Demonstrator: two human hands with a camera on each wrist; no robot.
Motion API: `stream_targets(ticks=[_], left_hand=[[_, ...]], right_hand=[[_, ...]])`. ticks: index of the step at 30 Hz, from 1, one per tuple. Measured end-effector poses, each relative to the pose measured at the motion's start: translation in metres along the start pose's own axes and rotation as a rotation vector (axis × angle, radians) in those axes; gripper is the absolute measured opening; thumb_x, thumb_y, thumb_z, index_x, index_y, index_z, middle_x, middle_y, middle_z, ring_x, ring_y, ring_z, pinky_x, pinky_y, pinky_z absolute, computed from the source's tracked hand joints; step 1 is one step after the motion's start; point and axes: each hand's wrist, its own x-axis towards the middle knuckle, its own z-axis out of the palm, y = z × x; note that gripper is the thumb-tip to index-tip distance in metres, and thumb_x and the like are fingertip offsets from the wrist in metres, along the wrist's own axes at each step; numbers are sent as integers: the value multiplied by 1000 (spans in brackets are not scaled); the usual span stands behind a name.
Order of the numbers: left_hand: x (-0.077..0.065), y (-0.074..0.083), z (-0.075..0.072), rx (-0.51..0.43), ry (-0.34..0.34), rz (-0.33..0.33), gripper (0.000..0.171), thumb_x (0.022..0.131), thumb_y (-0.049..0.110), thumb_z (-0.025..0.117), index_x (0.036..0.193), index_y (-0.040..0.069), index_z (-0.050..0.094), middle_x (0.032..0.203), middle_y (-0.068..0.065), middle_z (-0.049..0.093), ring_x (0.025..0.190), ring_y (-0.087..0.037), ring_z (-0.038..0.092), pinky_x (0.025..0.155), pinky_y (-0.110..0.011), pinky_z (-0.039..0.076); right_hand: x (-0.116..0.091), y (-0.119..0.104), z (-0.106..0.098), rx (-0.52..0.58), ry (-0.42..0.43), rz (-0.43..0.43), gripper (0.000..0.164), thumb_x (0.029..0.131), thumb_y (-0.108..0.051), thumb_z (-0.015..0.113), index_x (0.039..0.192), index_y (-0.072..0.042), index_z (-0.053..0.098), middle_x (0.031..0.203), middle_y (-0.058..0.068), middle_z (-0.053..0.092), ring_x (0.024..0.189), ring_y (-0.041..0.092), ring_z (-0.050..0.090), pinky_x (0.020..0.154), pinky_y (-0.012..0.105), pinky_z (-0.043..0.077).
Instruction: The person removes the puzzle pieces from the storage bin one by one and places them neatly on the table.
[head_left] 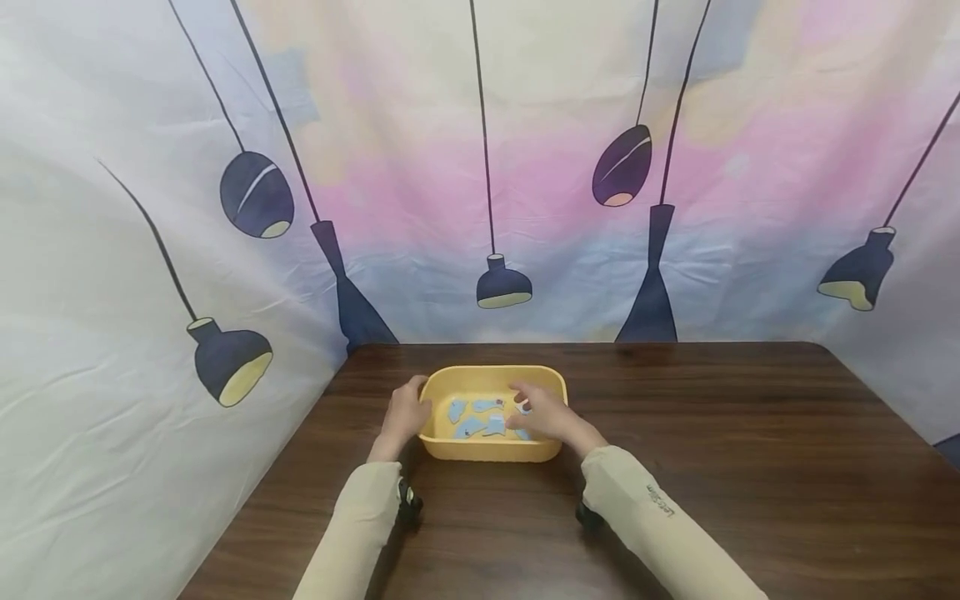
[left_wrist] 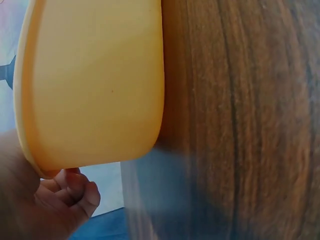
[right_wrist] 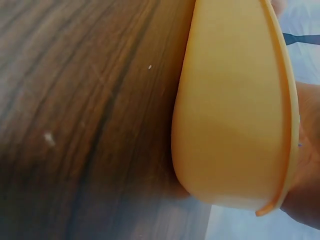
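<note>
A yellow plastic basin (head_left: pixel 491 451) stands on the wooden table. Flat, irregular light-blue pieces (head_left: pixel 470 427) lie spread over its bottom, some with small dark or reddish marks; their kind is too small to make out. At the basin's left end, my left hand (head_left: pixel 405 412) grips the rim, its fingers curled around the outside in the left wrist view. My right hand (head_left: pixel 546 414) reaches over the right side of the basin, thumb and fingers spread apart above the pieces and partly covering some of them. The basin wall (right_wrist: pixel 235 115) hides most of this hand in the right wrist view.
The dark brown table (head_left: pixel 750 467) extends around the basin, farthest to the right. Behind it hangs a cloth backdrop (head_left: pixel 570 242) printed with lamps. Both forearms wear pale sleeves (head_left: pixel 352 517), with dark wrist cameras on their inner sides.
</note>
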Motion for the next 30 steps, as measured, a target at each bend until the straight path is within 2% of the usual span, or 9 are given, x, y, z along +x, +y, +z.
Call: stream_targets(ticks=[4, 8, 13, 17, 20, 24, 25, 30], left_hand=[[-1, -2, 2, -69, -20, -36, 46, 88, 1, 53, 134, -4, 51, 93, -23, 66, 62, -18, 56, 58, -30, 48], [1, -3, 4, -103, -33, -60, 46, 89, 0, 51, 135, -2, 50, 72, -10, 53, 54, -15, 47, 52, -25, 42], [1, -3, 5, -122, -24, -64, 45, 89, -1, 50, 133, -1, 50, 71, -8, 49, 56, -15, 46, 53, -25, 41], [0, -3, 5, -129, -14, -58, 43, 88, -2, 50, 131, -3, 50, 71, -9, 50, 57, -16, 47, 53, -25, 41], [0, -3, 5, -136, -13, -66, 43, 89, -3, 49, 132, -3, 50, 71, -10, 51, 57, -16, 48, 53, -25, 41], [1, -4, 7, -139, -10, -72, 43, 88, -3, 48, 131, -3, 50, 72, -8, 50, 58, -16, 49, 54, -25, 41], [1, -3, 7, -138, -7, -70, 44, 88, -3, 48, 131, -3, 50, 71, -8, 50, 59, -16, 48, 55, -25, 41], [1, -3, 8, -136, 2, -76, 44, 86, -3, 48, 130, -3, 51, 70, -6, 47, 59, -17, 47, 55, -25, 40]], right_hand=[[4, -2, 3, -65, -97, 54, 72, 84, -9, 73, 146, 1, 37, 132, 24, 56, 121, 39, 56, 98, 48, 48], [9, -2, 4, -157, -167, 105, 59, 84, 2, 67, 139, 1, 46, 128, 21, 59, 121, 36, 56, 96, 44, 49], [17, -1, 6, -200, -198, 165, 51, 82, 11, 60, 131, -2, 56, 125, 16, 63, 124, 33, 55, 98, 41, 48], [21, 2, 8, -206, -207, 178, 47, 82, 12, 57, 127, -3, 60, 123, 16, 64, 124, 32, 55, 100, 40, 47], [22, 6, 9, -194, -229, 155, 45, 83, 13, 54, 125, -3, 62, 117, 16, 66, 108, 26, 60, 85, 33, 48], [20, 6, 10, -132, -242, 170, 43, 83, 17, 49, 118, -3, 64, 106, 15, 66, 88, 22, 55, 68, 28, 40], [18, 2, 9, -117, -237, 193, 41, 83, 18, 48, 115, -3, 65, 106, 14, 66, 90, 23, 56, 69, 29, 41], [14, -1, 9, -180, -233, 151, 32, 84, 16, 50, 100, -3, 70, 105, 12, 68, 99, 25, 62, 77, 32, 49]])
